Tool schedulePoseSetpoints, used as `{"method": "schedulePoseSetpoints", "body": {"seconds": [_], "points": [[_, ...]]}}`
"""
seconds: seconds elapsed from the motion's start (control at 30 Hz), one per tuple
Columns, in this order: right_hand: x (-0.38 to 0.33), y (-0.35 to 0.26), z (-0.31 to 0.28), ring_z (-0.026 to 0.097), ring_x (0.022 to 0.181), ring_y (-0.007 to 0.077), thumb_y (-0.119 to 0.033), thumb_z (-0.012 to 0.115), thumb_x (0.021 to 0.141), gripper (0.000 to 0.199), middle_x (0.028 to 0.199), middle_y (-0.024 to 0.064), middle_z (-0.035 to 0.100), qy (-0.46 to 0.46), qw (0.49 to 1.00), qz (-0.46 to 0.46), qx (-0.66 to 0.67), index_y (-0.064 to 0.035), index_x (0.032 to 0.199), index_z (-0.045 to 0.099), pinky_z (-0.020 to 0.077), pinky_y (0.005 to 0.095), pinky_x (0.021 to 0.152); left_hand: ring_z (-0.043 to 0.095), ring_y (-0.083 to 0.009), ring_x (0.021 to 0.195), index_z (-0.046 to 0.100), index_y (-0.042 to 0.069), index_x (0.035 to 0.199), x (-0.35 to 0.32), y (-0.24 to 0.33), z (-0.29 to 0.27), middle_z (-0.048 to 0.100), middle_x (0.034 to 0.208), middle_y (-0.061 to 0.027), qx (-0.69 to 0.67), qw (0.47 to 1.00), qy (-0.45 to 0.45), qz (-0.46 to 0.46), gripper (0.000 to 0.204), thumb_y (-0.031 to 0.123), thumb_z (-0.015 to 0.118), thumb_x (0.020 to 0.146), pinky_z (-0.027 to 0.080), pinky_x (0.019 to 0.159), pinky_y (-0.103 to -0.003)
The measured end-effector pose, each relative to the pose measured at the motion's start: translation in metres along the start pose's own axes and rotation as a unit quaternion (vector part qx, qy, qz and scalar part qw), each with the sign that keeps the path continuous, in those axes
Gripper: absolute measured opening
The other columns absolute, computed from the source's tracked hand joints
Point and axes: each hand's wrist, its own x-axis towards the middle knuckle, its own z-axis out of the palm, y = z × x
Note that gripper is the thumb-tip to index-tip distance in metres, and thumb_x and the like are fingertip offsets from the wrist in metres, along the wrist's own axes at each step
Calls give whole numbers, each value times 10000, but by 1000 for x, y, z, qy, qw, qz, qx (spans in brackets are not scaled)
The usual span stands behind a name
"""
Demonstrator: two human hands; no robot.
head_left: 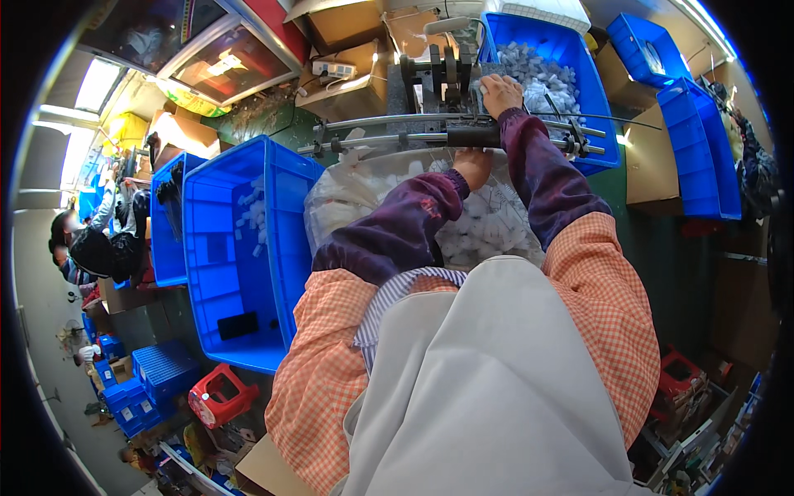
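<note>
- Head view, centre: the left hand [473, 167] sits at the far rim of a clear plastic bag [347, 194] full of small white parts [484, 227], just under the metal rails [397, 124] of a black bench machine [438, 70]. Its fingers curl down into the bag's mouth; whether they pinch a part cannot be told.
- At 12 o'clock: the right hand [500, 93] rests palm-down beside the machine's upright black block, fingers bent loosely over it; any part under them is hidden.
- At 1 o'clock: a blue bin [597, 107] heaped with pale parts stands right behind the machine, close to the right hand, seemingly for short reaches.
- At 9 o'clock: a second blue bin [211, 248], nearly bare, holds a few white parts and a dark block.
- Far left edge: another person [91, 244] bends over other work.
</note>
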Motion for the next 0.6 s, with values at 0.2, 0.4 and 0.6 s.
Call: {"method": "schedulePoseSetpoints", "body": {"seconds": [0.2, 0.4, 0.6], "points": [[1, 1, 4, 510, 986, 221, -235, 522, 796, 177, 972, -21, 595, -6, 1000, -4, 14, -191, 938, 617, 321, 389, 864, 572, -367, 968, 619, 48, 962, -1, 0, -4, 590, 1012, -207, -17, 995, -101, 10, 239, 82, 486, 767, 474, 788, -443], [8, 5, 3, 499, 1038, 217, -265, 498, 820, 224, 1053, -22, 600, -65, 996, 46, 35, -216, 999, 624, 287, 406, 917, 601, -363, 896, 613, 23, 888, -10, 7, -17, 614, 903, -211, -60, 994, -79, 48, 193, 31, 489, 741, 493, 753, -418], [3, -4, -18, 455, 1093, 226, -342, 508, 813, 259, 1082, 9, 592, -85, 989, 114, -36, -189, 968, 649, 231, 454, 958, 584, -363, 842, 582, 7, 864, -27, 6, -26, 591, 885, -202, -132, 989, -22, 61, 154, -10, 501, 734, 480, 708, -406]]}}
